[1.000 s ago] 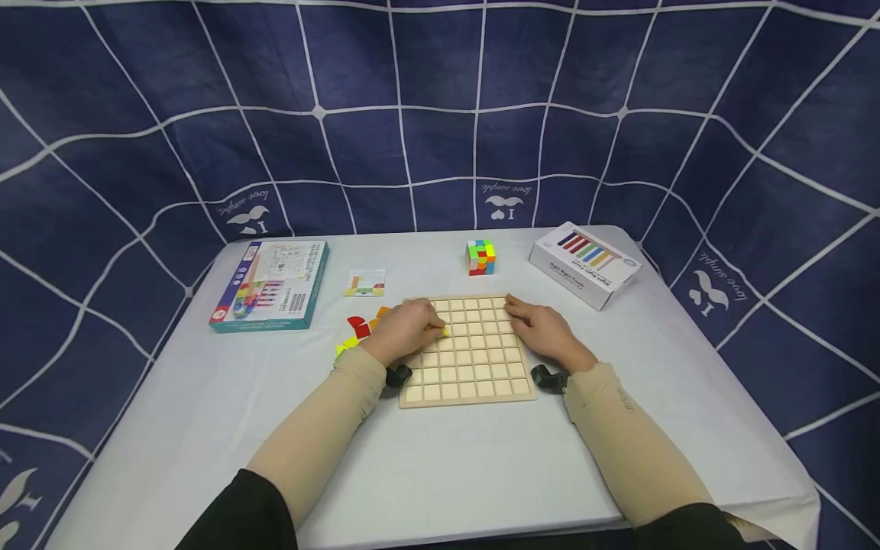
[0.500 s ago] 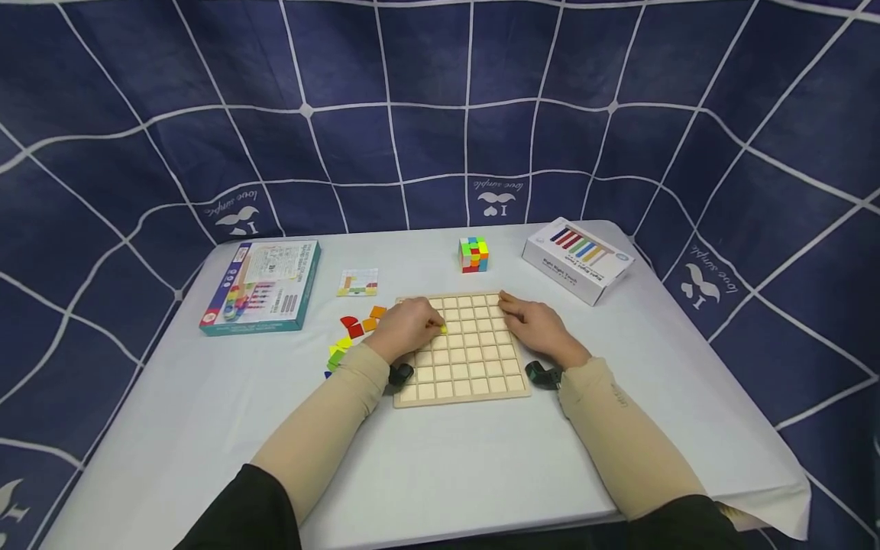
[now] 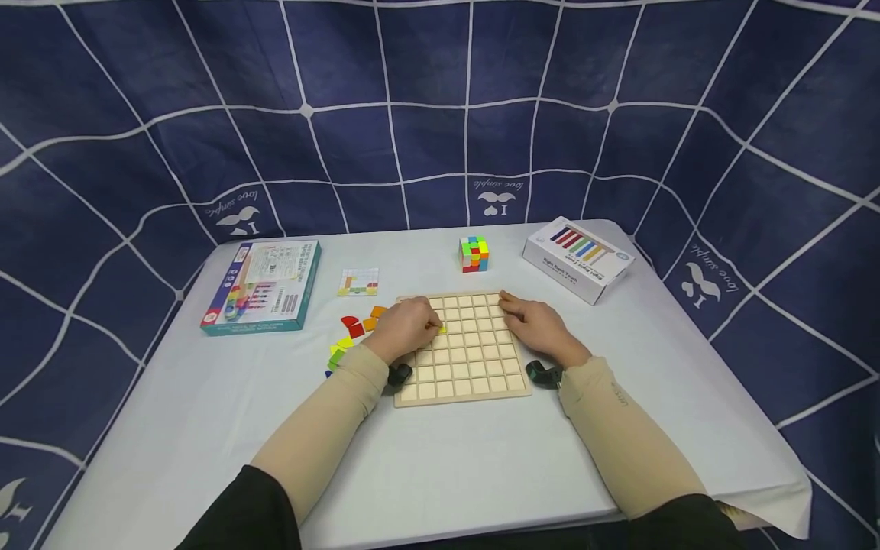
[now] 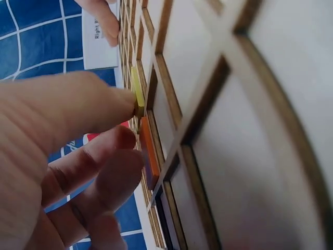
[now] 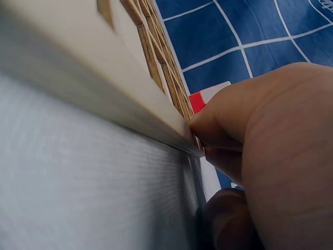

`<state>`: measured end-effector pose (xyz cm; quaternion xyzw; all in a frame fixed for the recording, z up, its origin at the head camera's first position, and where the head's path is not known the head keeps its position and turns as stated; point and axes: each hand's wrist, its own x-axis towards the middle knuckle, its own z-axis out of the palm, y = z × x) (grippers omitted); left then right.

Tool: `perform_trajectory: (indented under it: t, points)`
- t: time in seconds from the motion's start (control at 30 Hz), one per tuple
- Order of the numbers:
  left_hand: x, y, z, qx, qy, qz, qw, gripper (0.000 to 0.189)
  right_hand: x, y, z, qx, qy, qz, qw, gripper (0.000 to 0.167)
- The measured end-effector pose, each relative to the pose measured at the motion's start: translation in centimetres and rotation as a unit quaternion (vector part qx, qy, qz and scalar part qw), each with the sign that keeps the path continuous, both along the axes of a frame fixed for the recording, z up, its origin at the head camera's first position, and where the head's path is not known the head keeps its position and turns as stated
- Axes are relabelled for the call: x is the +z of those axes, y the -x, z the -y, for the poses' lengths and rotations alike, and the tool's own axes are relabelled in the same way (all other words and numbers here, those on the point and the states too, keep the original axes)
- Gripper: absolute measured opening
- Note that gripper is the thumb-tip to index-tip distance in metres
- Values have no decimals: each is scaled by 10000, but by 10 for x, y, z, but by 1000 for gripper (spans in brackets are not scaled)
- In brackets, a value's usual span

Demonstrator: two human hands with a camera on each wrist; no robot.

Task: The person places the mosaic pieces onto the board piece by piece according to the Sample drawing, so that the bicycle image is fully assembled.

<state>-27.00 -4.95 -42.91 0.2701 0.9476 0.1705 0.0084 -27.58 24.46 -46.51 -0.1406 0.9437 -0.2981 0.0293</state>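
Note:
A square wooden grid board (image 3: 467,372) lies on the white table, its cells framed by thin raised strips. At the board's upper left, my left hand (image 3: 406,330) holds a small yellow tile (image 4: 138,91) with the thumb against it, low on the grid. Close by, in the left wrist view, an orange tile (image 4: 149,153) sits against the strips near the curled fingers. My right hand (image 3: 543,330) grips the board's right edge near its far corner; the right wrist view shows thumb (image 5: 218,112) and fingers at the rim. The inner side of the left grip is hidden in the head view.
Loose red (image 3: 355,330), orange, yellow, green and blue pieces lie left of the board, partly behind the left arm. Farther back are a pattern card (image 3: 358,282), a puzzle cube (image 3: 473,254), a white box (image 3: 579,260) and a teal-edged box (image 3: 263,288).
The head view has shifted slightly since a second ago. My left hand has drawn back a touch, and the yellow tile sits lower on the grid. The right hand stays at the board's edge.

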Motion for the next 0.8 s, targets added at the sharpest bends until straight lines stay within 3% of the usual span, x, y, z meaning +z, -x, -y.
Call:
perform_trajectory:
  t: [0.3, 0.43, 0.57, 0.7, 0.8]
  points:
    - [1, -4, -2, 25, 262, -317, 9992, 14, -1, 1, -1, 0, 29, 28, 10000, 47]
    - [4, -12, 10, 142, -139, -334, 9992, 28, 0, 1, 2, 2, 68, 72, 10000, 47]
    - [14, -24, 42, 537, -729, -305, 9954, 44, 0, 1, 5, 68, 94, 73, 9999, 48]
    - [21, -36, 84, 1073, -720, -450, 9906, 42, 0, -1, 4, 61, 30, 115, 9999, 49]
    - [19, -43, 112, 1529, -621, -360, 9856, 39, 1, -2, 0, 7, 3, 77, 10000, 49]
